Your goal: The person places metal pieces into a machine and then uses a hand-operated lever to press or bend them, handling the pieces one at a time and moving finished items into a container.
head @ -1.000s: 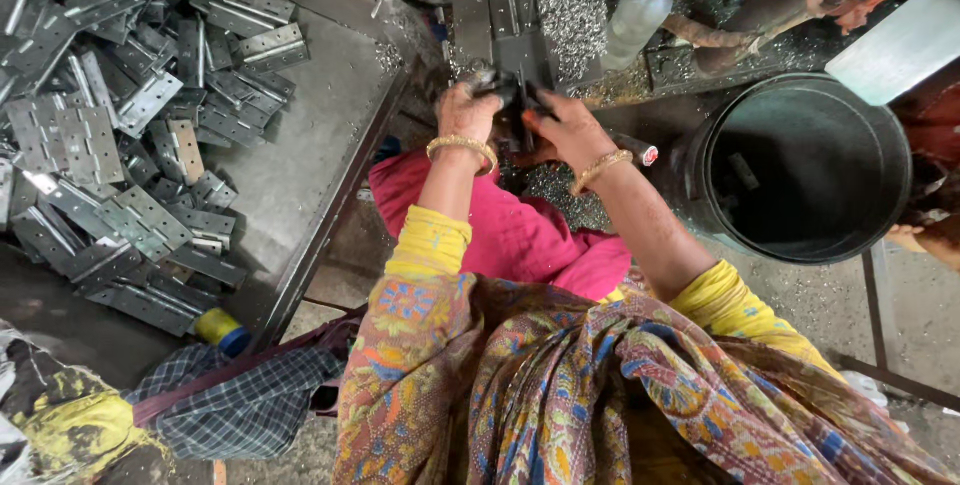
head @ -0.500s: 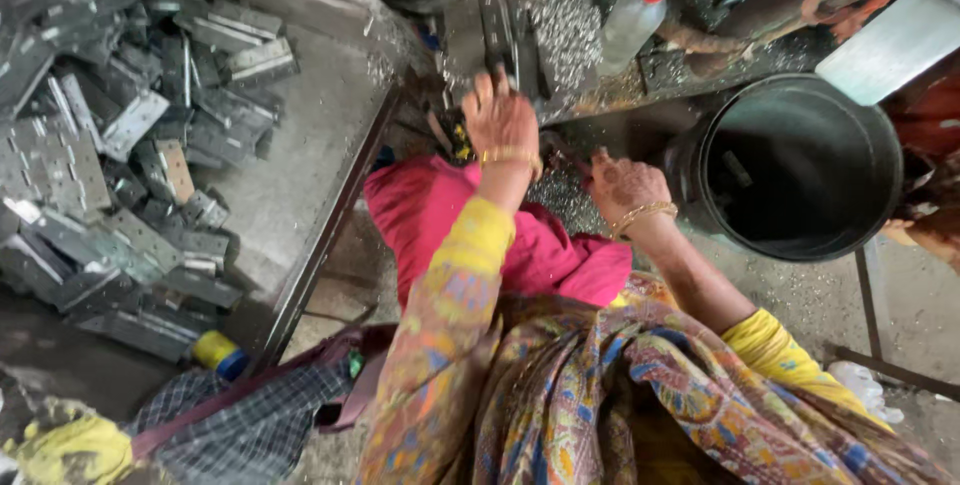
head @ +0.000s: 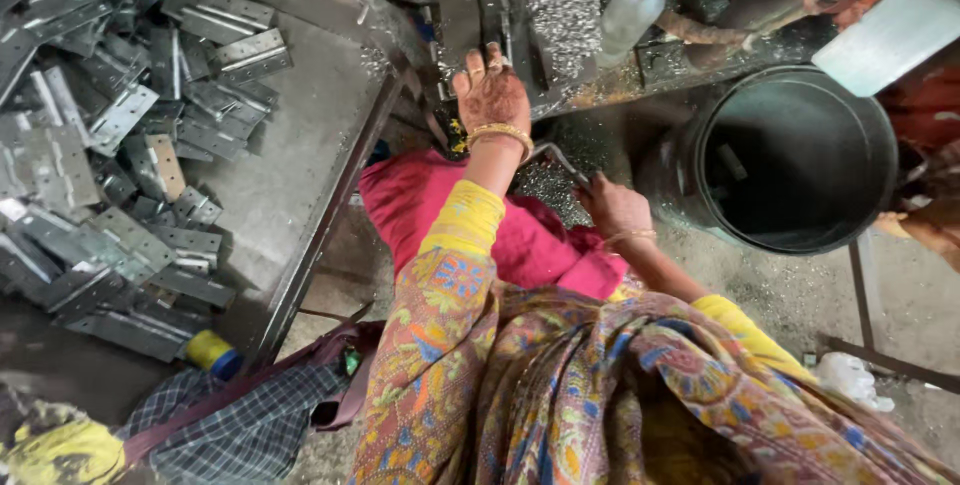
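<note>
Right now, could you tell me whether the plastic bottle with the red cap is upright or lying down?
Upright, it seems: the plastic bottle stands on the machine bench, red cap on and uppermost, leaning slightly in this overhead view.

Left hand [head: 490,95]: fingertips are disappearing against the dark machine block [head: 470,15], so whether they are gripping or just resting is unclear. Right hand [head: 615,207]: fingers are curling around a thin metal lever [head: 560,160]; the lever's lower end is hiding inside the fist. Shavings [head: 565,15] right of the machine block are too small to resolve singly. Hinge pile [head: 100,135], well left of the block, is running off the top and left edges. Black bucket [head: 795,160], right of the block: its inside is too dark to read. Plastic bottle [head: 630,10] is partly masking what is behind it. The person's lap is hiding under pink cloth [head: 450,220].
</note>
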